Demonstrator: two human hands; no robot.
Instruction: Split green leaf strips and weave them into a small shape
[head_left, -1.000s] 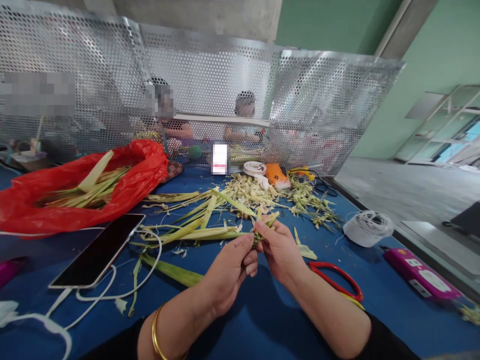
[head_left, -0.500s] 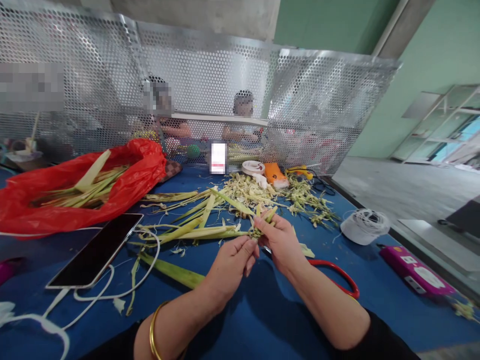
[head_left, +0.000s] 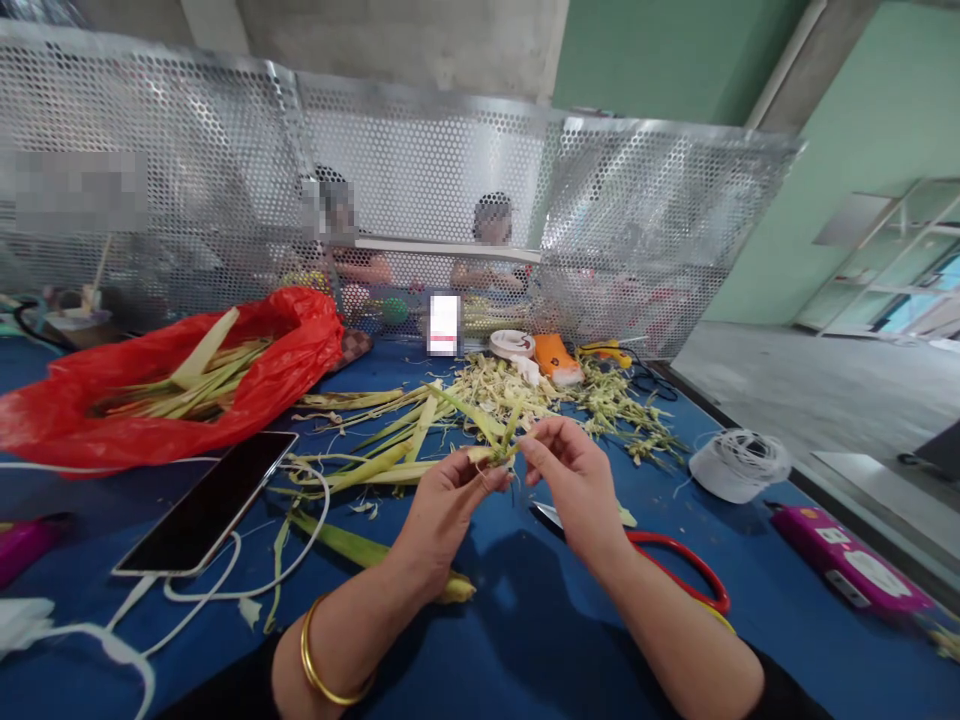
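Over the middle of the blue table, my left hand (head_left: pixel 450 500) pinches a small knotted piece of green leaf strips (head_left: pixel 499 450), with loose ends pointing up and outward. My right hand (head_left: pixel 566 465) is closed at the right side of the same piece, thumb and index finger pressed on one of its strips. Long pale-green leaves (head_left: pixel 375 465) lie behind and left of my left hand. One wide green leaf (head_left: pixel 345 540) passes beneath my left forearm. Red-handled scissors (head_left: pixel 694 560) lie partly under my right wrist, their blade tip showing.
A red plastic bag (head_left: pixel 67 425) of leaves and a tablet (head_left: pixel 210 505) with white cables are left. Leaf scraps (head_left: pixel 510 390) lie behind my hands. A string spool (head_left: pixel 739 470) and purple box (head_left: pixel 847 555) are right. Two people sit behind a perforated screen (head_left: pixel 427 160).
My hands have moved slightly apart, and the knotted piece shows more between them. The right hand has shifted right, uncovering the scissors' blade. The view has tilted a little.
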